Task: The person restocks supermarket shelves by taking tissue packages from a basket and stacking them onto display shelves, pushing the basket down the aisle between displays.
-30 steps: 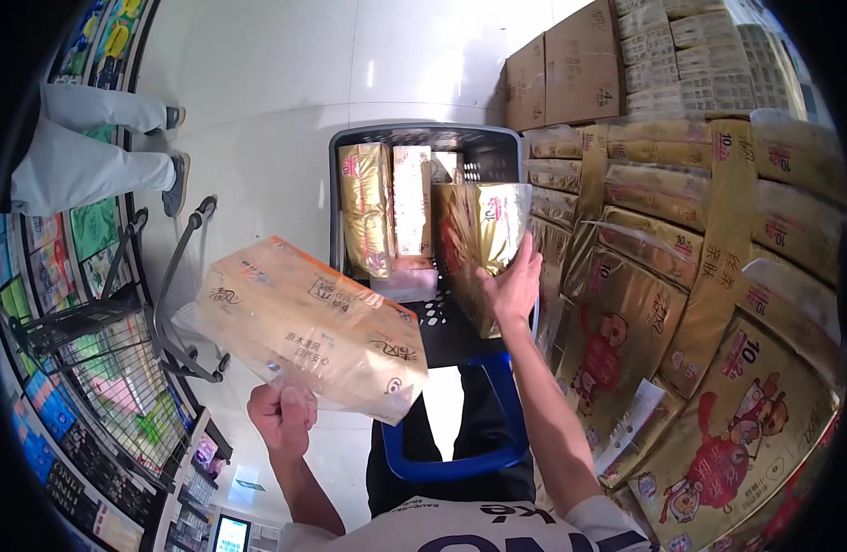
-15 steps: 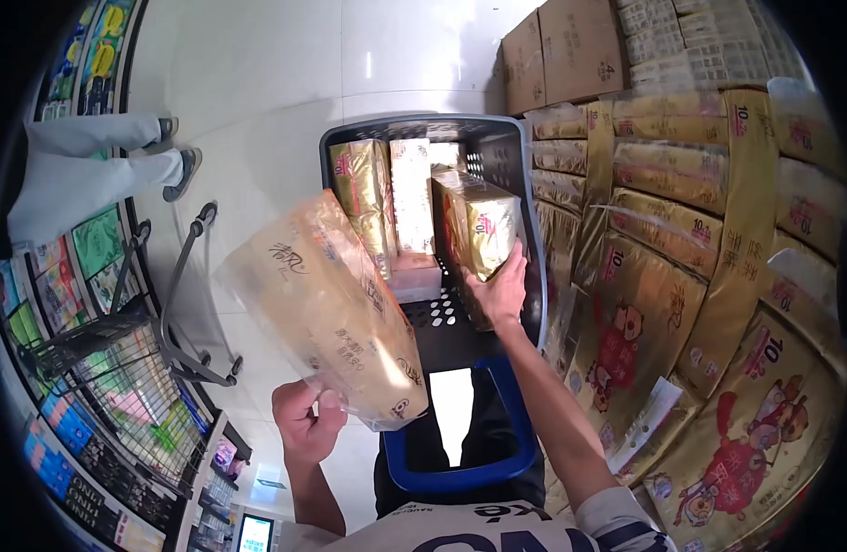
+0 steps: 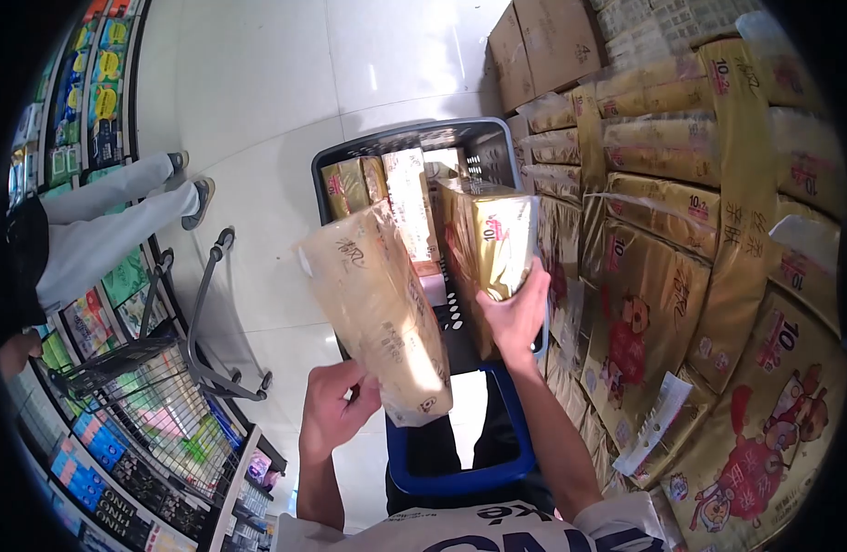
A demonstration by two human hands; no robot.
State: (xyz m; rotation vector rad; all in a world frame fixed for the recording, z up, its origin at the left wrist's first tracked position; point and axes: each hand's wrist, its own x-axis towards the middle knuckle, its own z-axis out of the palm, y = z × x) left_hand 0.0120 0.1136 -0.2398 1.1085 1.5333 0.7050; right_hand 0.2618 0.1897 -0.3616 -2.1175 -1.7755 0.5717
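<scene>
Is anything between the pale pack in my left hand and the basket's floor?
Yes: gold packs stand in the basket, on its left, partly hidden by the pale pack in your left hand. On the right, your right hand grips another gold pack.

The tan pack [image 3: 377,317] hides the lower end of the leftmost gold pack [image 3: 347,191] from me, and some fingertips of the left hand [image 3: 343,405]. The bystander [image 3: 115,202] is lost into darkness above the waist. Small print on the pale pack [image 3: 408,198] is, I'd say, too blurred to read.
</scene>
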